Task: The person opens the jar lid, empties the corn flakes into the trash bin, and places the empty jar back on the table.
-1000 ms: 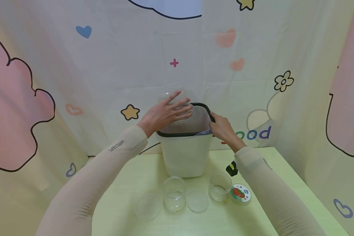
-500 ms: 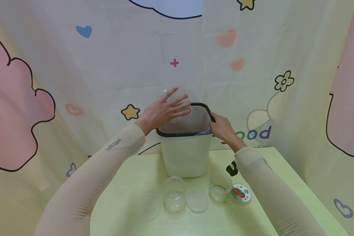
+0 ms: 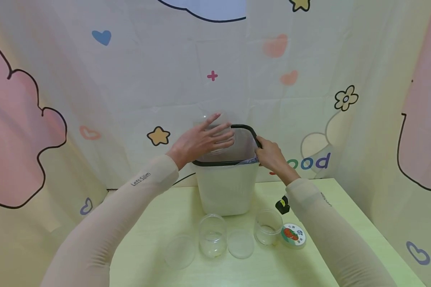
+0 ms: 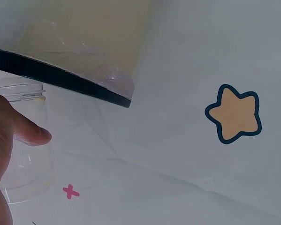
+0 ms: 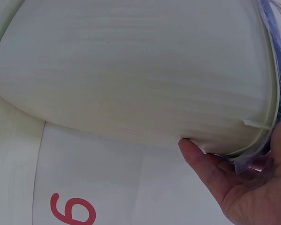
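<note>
My left hand [image 3: 202,139] holds a clear plastic jar [image 4: 30,164] over the mouth of a white trash bin [image 3: 226,191]. In the left wrist view the thumb lies along the jar's side, and the jar's threaded mouth is toward the bin's dark rim [image 4: 60,77]. Most of the jar is behind the hand in the head view. My right hand [image 3: 271,153] grips the bin's rim at the right, with the bin liner [image 5: 246,161] caught under it; its thumb lies against the outer wall in the right wrist view. The bin's bottom inside is hidden.
In front of the bin on the pale green table [image 3: 140,223] stand a clear jar [image 3: 212,237] and a second clear jar [image 3: 268,227]. Two clear discs [image 3: 179,251] lie near them. A container with a tomato picture [image 3: 293,236] and a small black object [image 3: 282,205] are at right.
The left hand with the jar rose slightly, then came back down toward the bin. My right hand and the bin have stayed in place.
</note>
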`<state>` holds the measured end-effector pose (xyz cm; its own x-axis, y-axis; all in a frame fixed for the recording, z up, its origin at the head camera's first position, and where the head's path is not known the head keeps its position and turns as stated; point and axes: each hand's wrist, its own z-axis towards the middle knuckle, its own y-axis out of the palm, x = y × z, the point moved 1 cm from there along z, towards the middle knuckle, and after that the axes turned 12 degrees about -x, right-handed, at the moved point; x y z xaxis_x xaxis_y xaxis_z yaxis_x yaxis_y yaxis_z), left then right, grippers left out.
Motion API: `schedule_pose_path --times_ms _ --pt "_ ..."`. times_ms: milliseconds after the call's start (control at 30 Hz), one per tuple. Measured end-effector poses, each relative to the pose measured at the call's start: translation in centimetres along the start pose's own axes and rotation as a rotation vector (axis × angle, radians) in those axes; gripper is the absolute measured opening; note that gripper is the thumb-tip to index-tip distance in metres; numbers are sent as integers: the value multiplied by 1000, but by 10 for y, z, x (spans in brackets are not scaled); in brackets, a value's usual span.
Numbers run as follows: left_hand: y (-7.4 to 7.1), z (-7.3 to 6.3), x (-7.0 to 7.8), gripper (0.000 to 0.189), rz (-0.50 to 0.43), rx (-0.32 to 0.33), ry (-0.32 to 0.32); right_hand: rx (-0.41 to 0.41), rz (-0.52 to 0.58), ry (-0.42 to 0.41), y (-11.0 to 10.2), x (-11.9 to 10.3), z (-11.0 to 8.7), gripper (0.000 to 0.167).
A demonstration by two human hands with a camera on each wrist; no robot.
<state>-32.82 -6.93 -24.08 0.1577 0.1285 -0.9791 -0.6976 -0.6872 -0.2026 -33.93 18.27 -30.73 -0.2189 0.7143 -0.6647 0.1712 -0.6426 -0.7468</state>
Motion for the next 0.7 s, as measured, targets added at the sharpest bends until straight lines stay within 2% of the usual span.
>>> schedule_pose_path --times_ms 167,400,533,633,700 --pt "1 -1 -3 118 1 -1 -25 -1 -4 1 0 -1 0 58" --pt "2 -10 -21 124 -55 -16 -88 -2 2 7 1 -2 -1 58" --pt "2 -14 -29 128 -95 -3 -132 -4 4 10 2 -3 -2 58" --pt "2 -13 -28 130 -97 -2 -138 -2 10 11 1 -3 -2 58" --pt "2 -11 -24 131 -87 -8 -118 -1 10 10 0 -1 -1 58"
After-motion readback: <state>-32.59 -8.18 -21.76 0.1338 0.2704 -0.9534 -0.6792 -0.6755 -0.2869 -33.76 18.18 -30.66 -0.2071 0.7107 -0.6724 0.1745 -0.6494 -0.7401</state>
